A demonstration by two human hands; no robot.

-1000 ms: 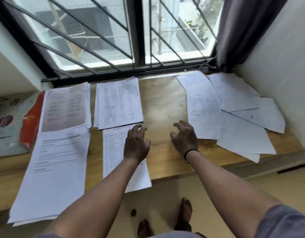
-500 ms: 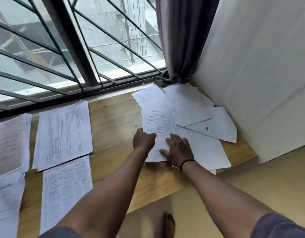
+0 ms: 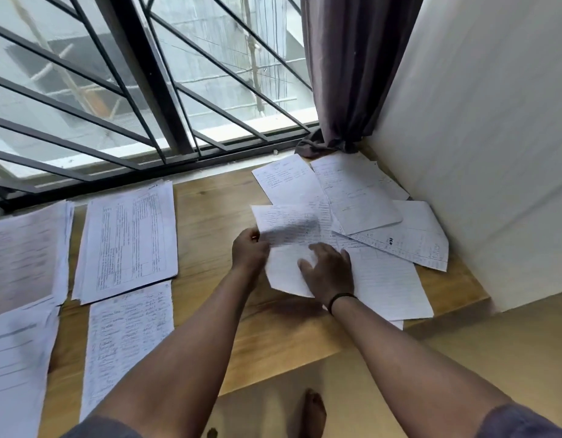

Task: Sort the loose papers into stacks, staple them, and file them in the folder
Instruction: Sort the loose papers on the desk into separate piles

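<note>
A loose pile of white printed papers (image 3: 381, 235) lies fanned out at the right end of the wooden table (image 3: 216, 222). My left hand (image 3: 249, 251) pinches the left edge of the top sheet (image 3: 289, 229) and lifts it, so the sheet curls. My right hand (image 3: 328, 270) rests with spread fingers on the lower part of that sheet. Sorted stacks lie to the left: one stack (image 3: 128, 238) near the window, a single sheet (image 3: 128, 339) in front of it, and further stacks (image 3: 23, 254) at the far left. No stapler or folder is in view.
A barred window (image 3: 140, 90) runs along the table's back edge. A dark curtain (image 3: 346, 74) hangs in the back right corner beside a white wall (image 3: 482, 153). The table's front edge drops to a tan floor, where a bare foot (image 3: 311, 412) shows.
The view has swung right. Both hands moved from the table's middle to the loose pile, and my left hand has taken the top sheet's edge and raised it.
</note>
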